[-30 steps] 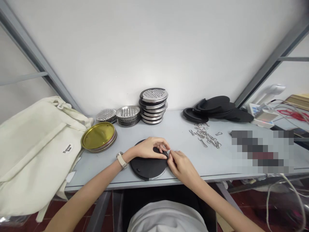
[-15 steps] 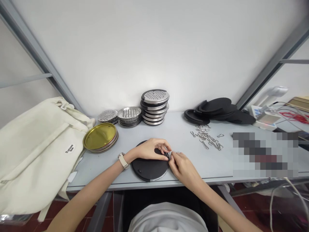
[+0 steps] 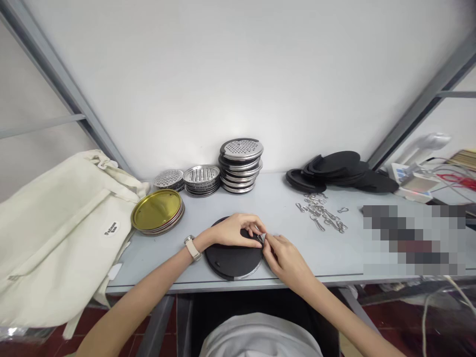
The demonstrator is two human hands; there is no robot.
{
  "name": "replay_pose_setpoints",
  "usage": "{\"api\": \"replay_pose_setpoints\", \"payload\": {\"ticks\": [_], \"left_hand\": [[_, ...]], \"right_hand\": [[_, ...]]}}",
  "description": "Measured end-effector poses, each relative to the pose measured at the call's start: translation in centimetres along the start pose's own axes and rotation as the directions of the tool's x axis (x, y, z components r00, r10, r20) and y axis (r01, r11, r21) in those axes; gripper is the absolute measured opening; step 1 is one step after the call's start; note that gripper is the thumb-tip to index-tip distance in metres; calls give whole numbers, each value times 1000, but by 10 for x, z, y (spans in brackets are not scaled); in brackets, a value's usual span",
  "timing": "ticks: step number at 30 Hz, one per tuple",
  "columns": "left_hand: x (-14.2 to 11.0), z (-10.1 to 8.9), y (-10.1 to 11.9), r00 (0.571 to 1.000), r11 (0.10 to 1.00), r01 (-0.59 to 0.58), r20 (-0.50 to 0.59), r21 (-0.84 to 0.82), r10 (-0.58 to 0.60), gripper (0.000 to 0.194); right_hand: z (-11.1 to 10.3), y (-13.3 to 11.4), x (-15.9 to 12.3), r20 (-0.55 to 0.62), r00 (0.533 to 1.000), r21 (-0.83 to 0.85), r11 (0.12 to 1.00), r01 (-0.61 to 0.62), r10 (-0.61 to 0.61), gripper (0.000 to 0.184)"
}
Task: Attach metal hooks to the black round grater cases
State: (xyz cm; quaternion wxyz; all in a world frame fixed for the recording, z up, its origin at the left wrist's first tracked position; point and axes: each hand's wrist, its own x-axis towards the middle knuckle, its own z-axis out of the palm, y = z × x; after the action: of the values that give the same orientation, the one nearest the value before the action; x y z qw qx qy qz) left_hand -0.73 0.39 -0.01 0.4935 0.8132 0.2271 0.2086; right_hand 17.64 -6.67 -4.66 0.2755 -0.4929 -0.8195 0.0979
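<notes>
A round black disc (image 3: 232, 260) with a shiny metal rim lies flat near the table's front edge. My left hand (image 3: 232, 229), with a watch on its wrist, rests curled over the disc's far edge and pinches at its right side. My right hand (image 3: 284, 255) meets it there, its fingertips pinched on a small metal clip (image 3: 262, 238) at the disc's right rim. How the clip sits on the rim is hidden by my fingers.
On the grey table (image 3: 282, 208) stand a stack of gold lids (image 3: 156, 212), perforated metal discs (image 3: 203, 177), a taller stack of assembled discs (image 3: 240, 166), black pads (image 3: 336, 171) and several loose metal clips (image 3: 322, 212). A cream bag (image 3: 55, 233) lies left; devices and cables right.
Both hands keep their pinch at the disc's right rim. The view has shifted slightly; hands and disc sit a little further right in the picture.
</notes>
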Motion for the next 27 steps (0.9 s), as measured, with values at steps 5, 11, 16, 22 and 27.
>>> {"api": "replay_pose_setpoints", "payload": {"ticks": [5, 11, 16, 22, 27], "left_hand": [[0, 0, 0, 1000, 1000, 0, 4, 15, 0, 31], [1, 0, -2, 1000, 999, -2, 15, -40, 2, 32], [1, 1, -4, 1000, 997, 5, 12, -76, -4, 32], [1, 1, -7, 1000, 994, 16, 16, -104, -15, 33], [1, 1, -5, 1000, 995, 3, 17, -101, -1, 33]], "right_hand": [[-1, -1, 0, 13, 1000, -3, 1000, -8, 9, 23], [-2, -1, -2, 22, 999, 20, 1000, -24, 23, 24], [-1, -1, 0, 19, 999, 15, 999, -29, 29, 24], [2, 0, -1, -7, 1000, 1, 1000, -21, 21, 22], [2, -1, -2, -22, 999, -3, 1000, -27, 27, 22]]}}
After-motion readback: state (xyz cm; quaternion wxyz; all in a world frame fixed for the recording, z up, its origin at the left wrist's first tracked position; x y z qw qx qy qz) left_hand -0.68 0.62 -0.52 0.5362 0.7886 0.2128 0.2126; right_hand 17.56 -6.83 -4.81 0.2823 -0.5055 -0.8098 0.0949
